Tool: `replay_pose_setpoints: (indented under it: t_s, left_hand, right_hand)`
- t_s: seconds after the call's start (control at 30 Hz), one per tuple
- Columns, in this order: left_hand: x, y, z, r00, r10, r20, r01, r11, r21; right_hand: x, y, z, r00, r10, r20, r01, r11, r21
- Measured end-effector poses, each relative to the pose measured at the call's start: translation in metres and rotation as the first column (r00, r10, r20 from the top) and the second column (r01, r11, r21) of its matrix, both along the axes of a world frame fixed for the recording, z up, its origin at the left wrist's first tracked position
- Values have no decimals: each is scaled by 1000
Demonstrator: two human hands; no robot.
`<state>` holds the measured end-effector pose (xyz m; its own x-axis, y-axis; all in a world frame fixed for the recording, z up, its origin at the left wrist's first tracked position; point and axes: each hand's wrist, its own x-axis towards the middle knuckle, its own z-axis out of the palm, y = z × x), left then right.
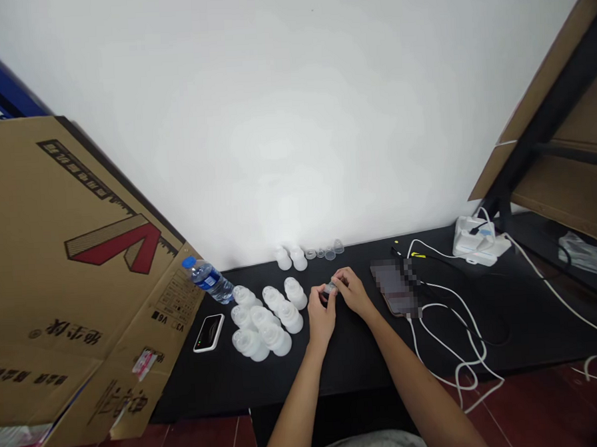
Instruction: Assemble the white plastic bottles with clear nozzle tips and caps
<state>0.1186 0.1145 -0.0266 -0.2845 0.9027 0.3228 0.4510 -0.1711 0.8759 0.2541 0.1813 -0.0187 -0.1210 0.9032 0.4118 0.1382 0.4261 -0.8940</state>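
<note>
My left hand [321, 307] and my right hand [350, 289] meet over the black table, fingers pinched on a small translucent piece [330, 287]. My fingers cover much of it, so its exact kind is unclear. Left of my hands, several white baby bottles [273, 339] with clear domed tops stand in a cluster. Two more white bottles [299, 258] are farther back by the wall. Beside those, a short row of small clear parts [330, 254], some like rings and one like a dome cap [338, 246], rests on the tabletop.
A water bottle [209, 279] and a white-framed device [209, 333] sit at the left, next to a large cardboard box [81, 281]. On the right are a phone [394, 287], looping white cables [459, 368] and a white power strip [479, 242]. A white wall [293, 117] bounds the table's back.
</note>
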Motion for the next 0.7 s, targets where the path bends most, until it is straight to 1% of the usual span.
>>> replay_pose_setpoints:
  t_s: [0.13,0.27,0.4,0.57,0.7]
  left_hand:
    - [-2,0,-1,999,-36,-22,36,999,-10]
    - [-2,1,-2,999,-39,-13,39,999,3]
    - [-1,0,-1,1000,-14,12,14,1000,3]
    - [-1,-1,0,1000,-13,2,13,1000,0]
    - [-2,-1,-1,999,-41,-9,41,999,0]
  right_hand:
    - [0,5,-8,999,-24,-23,23,998,-50]
    - [1,8,-14,998,-35,-49,29,993,-111]
    - [0,8,-14,998,-28,-51,23,994,-104]
    - [2,7,-10,997,16,-74,-19,999,-39]
    - [4,10,-12,997,-18,-78,12,997,-71]
